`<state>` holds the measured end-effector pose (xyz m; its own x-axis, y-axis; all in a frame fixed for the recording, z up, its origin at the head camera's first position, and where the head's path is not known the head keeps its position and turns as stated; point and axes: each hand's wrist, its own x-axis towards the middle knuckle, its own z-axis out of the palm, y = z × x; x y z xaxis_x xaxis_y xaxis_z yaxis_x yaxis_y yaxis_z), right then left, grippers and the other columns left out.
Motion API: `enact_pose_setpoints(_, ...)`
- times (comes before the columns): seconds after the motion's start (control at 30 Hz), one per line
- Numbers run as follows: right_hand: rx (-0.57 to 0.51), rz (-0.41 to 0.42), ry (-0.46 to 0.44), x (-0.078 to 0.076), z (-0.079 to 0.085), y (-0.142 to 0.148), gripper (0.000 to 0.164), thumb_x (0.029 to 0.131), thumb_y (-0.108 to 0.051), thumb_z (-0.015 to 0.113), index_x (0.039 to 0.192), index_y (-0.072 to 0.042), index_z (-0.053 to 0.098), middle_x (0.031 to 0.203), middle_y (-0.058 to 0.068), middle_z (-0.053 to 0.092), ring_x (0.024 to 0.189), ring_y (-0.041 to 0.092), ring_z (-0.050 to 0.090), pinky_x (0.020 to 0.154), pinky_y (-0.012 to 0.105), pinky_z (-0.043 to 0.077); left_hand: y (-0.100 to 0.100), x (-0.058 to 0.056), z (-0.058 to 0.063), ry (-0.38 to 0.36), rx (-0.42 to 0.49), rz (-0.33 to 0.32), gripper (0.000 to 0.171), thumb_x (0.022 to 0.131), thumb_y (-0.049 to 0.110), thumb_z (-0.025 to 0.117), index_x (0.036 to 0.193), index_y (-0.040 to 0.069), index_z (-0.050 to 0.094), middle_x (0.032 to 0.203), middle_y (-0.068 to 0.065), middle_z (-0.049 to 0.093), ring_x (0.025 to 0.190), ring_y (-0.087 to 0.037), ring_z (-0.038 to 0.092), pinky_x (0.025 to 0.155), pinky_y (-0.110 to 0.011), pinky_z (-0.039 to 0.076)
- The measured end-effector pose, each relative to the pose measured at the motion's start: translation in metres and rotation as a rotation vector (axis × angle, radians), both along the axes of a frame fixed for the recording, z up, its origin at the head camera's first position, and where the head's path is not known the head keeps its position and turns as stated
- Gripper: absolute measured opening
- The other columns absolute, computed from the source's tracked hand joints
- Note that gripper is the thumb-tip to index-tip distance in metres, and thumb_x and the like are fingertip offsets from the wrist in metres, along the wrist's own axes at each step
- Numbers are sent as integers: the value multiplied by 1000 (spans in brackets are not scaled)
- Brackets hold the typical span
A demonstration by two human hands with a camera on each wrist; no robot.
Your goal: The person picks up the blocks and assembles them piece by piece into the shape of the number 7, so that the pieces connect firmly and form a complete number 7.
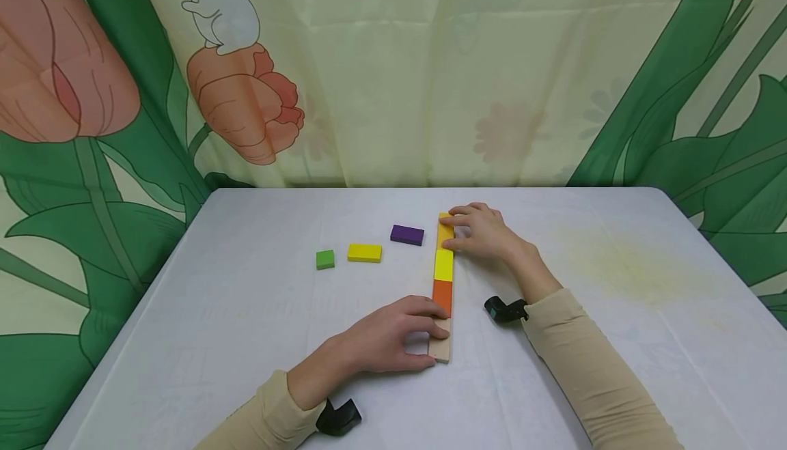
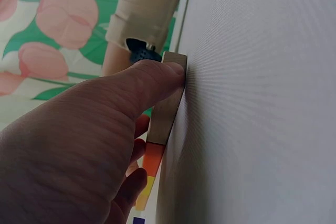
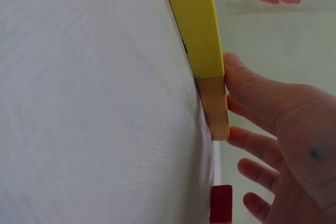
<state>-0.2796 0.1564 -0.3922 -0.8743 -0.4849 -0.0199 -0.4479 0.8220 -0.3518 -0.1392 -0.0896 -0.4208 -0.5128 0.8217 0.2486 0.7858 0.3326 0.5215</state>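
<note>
A straight row of blocks runs front to back on the table: a plain wood block [image 1: 439, 349] nearest, then an orange block [image 1: 441, 296], a yellow block [image 1: 443, 265] and an orange-yellow block [image 1: 445, 234]. My left hand [image 1: 393, 334] pinches the plain block, thumb [image 2: 170, 74] against its near side and fingers over its top. At the far end, my right hand [image 1: 484, 233] rests thumb and forefinger on the orange-yellow block, other fingers spread beyond. In the right wrist view the right thumb [image 3: 239, 69] lies near the joint between the yellow and tan-looking blocks.
Left of the row lie a purple block [image 1: 407, 235], a yellow block [image 1: 365, 253] and a small green block [image 1: 325, 259]. A red block [image 3: 221, 204] shows past the row's end in the right wrist view. A printed curtain [image 1: 393, 95] hangs behind the table [image 1: 215, 286].
</note>
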Motion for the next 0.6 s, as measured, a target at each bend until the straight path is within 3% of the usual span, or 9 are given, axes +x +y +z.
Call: enact_pose_setpoints(0.6,-28,-23,-34,5,3,2,55,92,-35,74,139,-11,62,146,16,51,139,42,29,111,60,20,-1,0,1,-29,-13,-24,30,87,23,81,116,15,75,133,0,60,128,-12,48,110,-23,35)
